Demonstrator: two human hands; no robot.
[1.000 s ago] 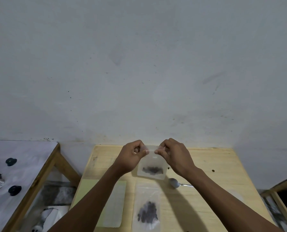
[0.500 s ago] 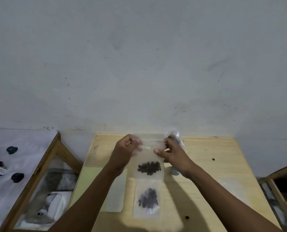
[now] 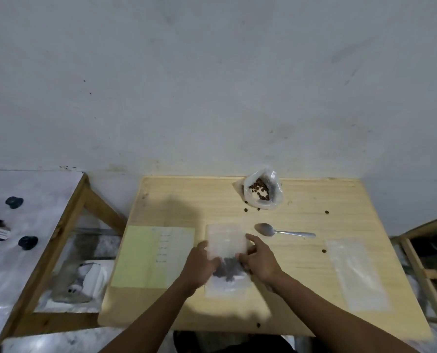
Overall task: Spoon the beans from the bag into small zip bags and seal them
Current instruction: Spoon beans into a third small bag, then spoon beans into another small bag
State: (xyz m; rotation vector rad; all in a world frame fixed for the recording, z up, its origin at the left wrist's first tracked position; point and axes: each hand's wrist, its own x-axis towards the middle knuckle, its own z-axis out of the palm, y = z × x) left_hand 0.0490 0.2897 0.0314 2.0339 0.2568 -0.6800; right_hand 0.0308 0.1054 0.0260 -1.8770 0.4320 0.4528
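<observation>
Zip bag, beans at its lower end, frame centre: flat on the bench, likely stacked on another. Left hand and right hand flank it, fingers on its edges; grip blurred, cannot tell. Spoon parked alongside; bean bag open above.
</observation>
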